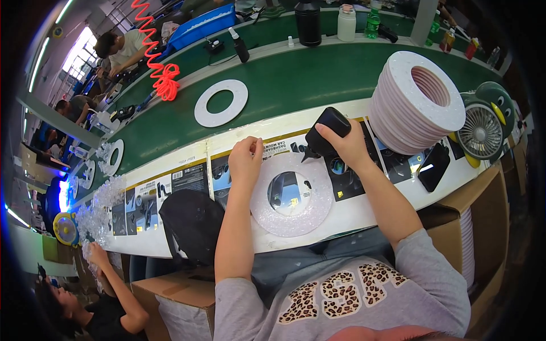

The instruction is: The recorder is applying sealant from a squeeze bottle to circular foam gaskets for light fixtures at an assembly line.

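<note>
A flat white ring (315, 202) with a speckled surface lies in front of me on the workbench. My right hand (348, 145) is wrapped round a black squeeze bottle (329, 129), tipped so that its dark pointed nozzle is at the ring's far edge. Left of the ring, my left hand (245, 159) is raised with its fingertips pinched together; whatever they may hold is too small to make out. A black cap (192, 224) sits by my left forearm. Printed sheets show through the ring's hole and around it.
To the right rise a tall stack of white rings (418, 105), a phone (434, 166) and a small fan (480, 129). Another ring (222, 102) rests on the green conveyor belt (273, 79). Bottles line its far side. At left, a co-worker's hand (98, 256) touches clear plastic pieces (94, 219).
</note>
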Demonstrator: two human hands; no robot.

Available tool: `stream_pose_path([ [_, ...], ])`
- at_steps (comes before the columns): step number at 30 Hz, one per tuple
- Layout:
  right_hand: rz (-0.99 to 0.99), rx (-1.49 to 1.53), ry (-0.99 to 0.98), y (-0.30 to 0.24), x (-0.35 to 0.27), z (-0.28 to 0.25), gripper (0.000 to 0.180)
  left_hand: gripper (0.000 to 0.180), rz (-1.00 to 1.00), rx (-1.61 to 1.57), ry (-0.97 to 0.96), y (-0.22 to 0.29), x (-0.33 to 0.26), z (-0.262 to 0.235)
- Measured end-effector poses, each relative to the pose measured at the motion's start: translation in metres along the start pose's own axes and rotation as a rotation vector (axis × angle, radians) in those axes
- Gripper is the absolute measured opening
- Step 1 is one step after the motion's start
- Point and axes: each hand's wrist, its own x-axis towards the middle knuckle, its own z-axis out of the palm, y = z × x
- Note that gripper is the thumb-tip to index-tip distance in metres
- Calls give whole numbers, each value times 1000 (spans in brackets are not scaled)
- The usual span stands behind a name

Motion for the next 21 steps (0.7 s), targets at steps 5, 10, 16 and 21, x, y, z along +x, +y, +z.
stream_pose_path([
  [5,-10,-21,-122,1,-2,3,27,21,-1,-12,7,0,-1,0],
  [10,-7,-20,-144,-4,-4,6,26,21,3,9,-1,1,-1,-1],
  [16,-4,-20,-159,0,-4,6,26,21,11,-4,0,0,-1,0],
  [21,14,-23,-154,-3,-5,7,26,22,0,0,0,-2,0,1],
])
